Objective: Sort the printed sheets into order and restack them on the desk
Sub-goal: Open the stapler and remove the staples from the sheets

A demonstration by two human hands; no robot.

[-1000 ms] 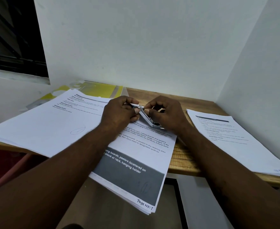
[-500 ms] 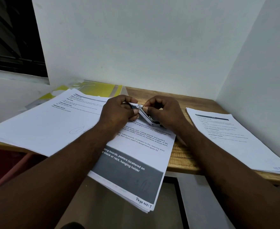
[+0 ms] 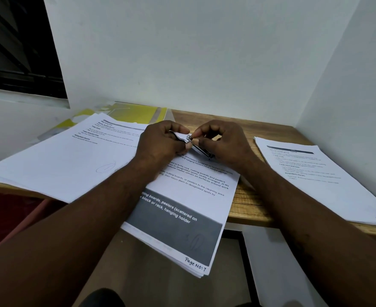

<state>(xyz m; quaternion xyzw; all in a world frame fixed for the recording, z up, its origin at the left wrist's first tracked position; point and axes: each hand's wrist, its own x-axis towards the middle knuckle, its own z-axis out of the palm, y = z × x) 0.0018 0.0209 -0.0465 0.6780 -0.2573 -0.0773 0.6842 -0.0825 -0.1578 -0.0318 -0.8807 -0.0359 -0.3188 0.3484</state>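
Between my two hands, the curled fingers (image 3: 207, 129) of my right hand (image 3: 224, 145) grip a small metal stapler (image 3: 201, 149), while my left hand (image 3: 160, 145) pinches a lifted paper corner (image 3: 179, 136) at its tip. Both hover over the middle stack (image 3: 193, 191), marked Page No: 7, which overhangs the near edge of the wooden worktop (image 3: 247, 202). A left stack (image 3: 60, 158) overlaps it; a right stack (image 3: 320, 180) lies well apart. Behind the left stack sits a yellow folder (image 3: 138, 113), contents I cannot tell. White walls close the far and right sides; bare wood shows between the middle and right stacks
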